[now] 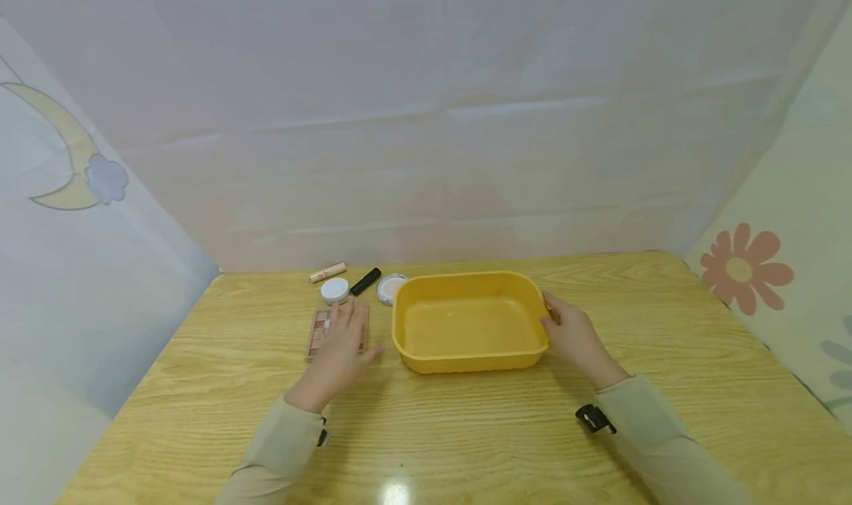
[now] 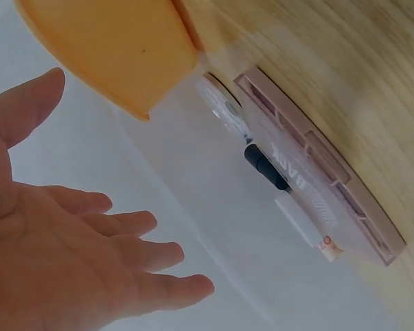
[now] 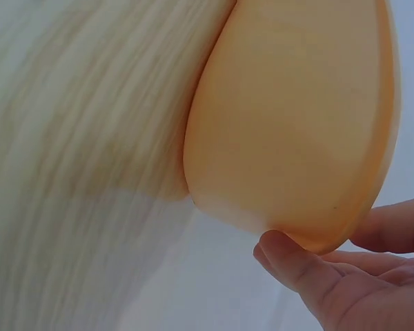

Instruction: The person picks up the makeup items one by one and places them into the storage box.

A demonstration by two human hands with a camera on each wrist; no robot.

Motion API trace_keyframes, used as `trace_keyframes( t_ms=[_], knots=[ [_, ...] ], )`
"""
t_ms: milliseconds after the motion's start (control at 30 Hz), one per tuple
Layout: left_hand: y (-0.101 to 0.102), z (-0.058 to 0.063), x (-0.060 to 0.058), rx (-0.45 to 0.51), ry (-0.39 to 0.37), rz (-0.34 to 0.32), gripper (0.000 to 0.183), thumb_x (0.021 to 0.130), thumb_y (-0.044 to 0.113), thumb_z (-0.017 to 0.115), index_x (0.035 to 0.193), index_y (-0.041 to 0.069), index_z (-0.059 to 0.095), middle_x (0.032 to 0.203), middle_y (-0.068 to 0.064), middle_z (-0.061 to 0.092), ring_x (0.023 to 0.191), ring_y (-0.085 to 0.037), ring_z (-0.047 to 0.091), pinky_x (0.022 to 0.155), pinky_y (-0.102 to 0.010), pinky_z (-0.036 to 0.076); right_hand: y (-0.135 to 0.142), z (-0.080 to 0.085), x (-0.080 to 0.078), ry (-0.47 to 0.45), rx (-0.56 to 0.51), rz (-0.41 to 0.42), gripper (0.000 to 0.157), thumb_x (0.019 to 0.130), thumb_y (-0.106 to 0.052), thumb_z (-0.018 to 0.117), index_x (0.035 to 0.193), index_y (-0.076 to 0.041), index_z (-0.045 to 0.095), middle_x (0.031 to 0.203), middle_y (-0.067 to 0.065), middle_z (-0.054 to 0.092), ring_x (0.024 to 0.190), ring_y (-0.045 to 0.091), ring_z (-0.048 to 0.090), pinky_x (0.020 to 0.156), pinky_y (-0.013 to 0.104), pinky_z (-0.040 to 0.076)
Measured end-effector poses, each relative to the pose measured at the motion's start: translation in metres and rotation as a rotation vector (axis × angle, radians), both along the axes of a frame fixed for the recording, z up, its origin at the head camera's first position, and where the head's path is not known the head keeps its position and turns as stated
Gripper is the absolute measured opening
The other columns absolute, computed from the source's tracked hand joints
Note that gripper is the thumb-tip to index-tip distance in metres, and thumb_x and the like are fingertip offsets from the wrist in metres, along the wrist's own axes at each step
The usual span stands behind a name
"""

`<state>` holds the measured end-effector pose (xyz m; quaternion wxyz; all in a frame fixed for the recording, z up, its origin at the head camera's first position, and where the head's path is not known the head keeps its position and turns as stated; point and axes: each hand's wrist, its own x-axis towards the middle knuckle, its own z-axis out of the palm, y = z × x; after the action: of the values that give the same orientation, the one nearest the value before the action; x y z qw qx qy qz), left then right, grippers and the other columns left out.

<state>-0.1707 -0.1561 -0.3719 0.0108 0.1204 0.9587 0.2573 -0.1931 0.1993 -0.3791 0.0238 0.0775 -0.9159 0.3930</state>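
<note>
A yellow plastic basin (image 1: 472, 364) stands on the wooden table, with nothing inside it. My right hand (image 1: 577, 339) grips the basin's right end; the right wrist view shows thumb and fingers (image 3: 386, 227) around its rim. To the left of the basin, my left hand (image 1: 341, 353) hovers with fingers spread over an eyeshadow palette (image 1: 319, 333), partly hiding it. In the left wrist view that hand holds nothing, and the palette (image 2: 310, 152) lies apart from the fingertips. Beyond it are a white-lidded jar (image 1: 335, 290), a black tube (image 1: 365, 281) and a round compact (image 1: 389, 288).
A small pale pink tube (image 1: 328, 272) lies at the table's back edge, behind the jar. A pale cloth wall (image 1: 439, 157) rises right behind the table (image 1: 452, 431), and decorated sheets hang on both sides.
</note>
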Motion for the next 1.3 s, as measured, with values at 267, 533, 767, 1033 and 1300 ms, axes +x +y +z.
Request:
trace_keyframes(
  t_ms=[267, 533, 767, 1033, 1300],
  knots=[
    [-0.007, -0.003, -0.002, 0.059, -0.035, 0.039, 0.086, 0.098, 0.02, 0.066, 0.157, -0.01, 0.011, 0.163, -0.032, 0.0, 0.149, -0.053, -0.001, 0.114, -0.075, 0.003, 0.002, -0.003, -0.002, -0.015, -0.056, -0.039, 0.047, 0.101, 0.006, 0.046, 0.144, 0.02, 0.035, 0.142, 0.041, 0.042, 0.121, 0.053, 0.055, 0.09, 0.05, 0.057],
    [-0.01, -0.009, -0.004, 0.023, -0.062, 0.095, 0.087, 0.099, 0.023, 0.065, 0.156, -0.011, 0.009, 0.162, -0.035, 0.004, 0.147, -0.056, -0.004, 0.114, -0.075, 0.002, 0.004, -0.005, -0.001, -0.033, -0.112, -0.029, 0.044, 0.104, 0.003, 0.04, 0.145, 0.019, 0.034, 0.137, 0.042, 0.047, 0.118, 0.051, 0.057, 0.092, 0.051, 0.056],
    [-0.013, -0.012, -0.005, -0.006, -0.078, 0.13, 0.087, 0.099, 0.025, 0.064, 0.155, -0.013, 0.009, 0.16, -0.037, 0.005, 0.148, -0.056, -0.002, 0.116, -0.071, 0.005, 0.004, -0.006, 0.0, -0.051, -0.159, -0.031, 0.044, 0.104, 0.003, 0.038, 0.143, 0.022, 0.034, 0.138, 0.042, 0.046, 0.122, 0.052, 0.054, 0.092, 0.049, 0.056],
    [-0.018, -0.013, -0.008, 0.013, -0.108, 0.142, 0.088, 0.099, 0.025, 0.064, 0.154, -0.016, 0.007, 0.159, -0.039, 0.004, 0.147, -0.057, -0.005, 0.113, -0.076, 0.008, 0.005, -0.01, -0.001, -0.068, -0.163, -0.036, 0.045, 0.103, 0.003, 0.037, 0.143, 0.024, 0.032, 0.138, 0.044, 0.044, 0.124, 0.053, 0.052, 0.095, 0.049, 0.054],
    [-0.02, -0.013, -0.011, 0.013, -0.116, 0.193, 0.092, 0.098, 0.026, 0.066, 0.152, -0.018, 0.006, 0.158, -0.041, 0.002, 0.146, -0.059, -0.001, 0.111, -0.077, 0.011, 0.006, -0.01, -0.001, -0.08, -0.169, -0.045, 0.044, 0.104, 0.003, 0.038, 0.143, 0.023, 0.032, 0.139, 0.043, 0.044, 0.125, 0.052, 0.052, 0.091, 0.043, 0.057]
  ],
)
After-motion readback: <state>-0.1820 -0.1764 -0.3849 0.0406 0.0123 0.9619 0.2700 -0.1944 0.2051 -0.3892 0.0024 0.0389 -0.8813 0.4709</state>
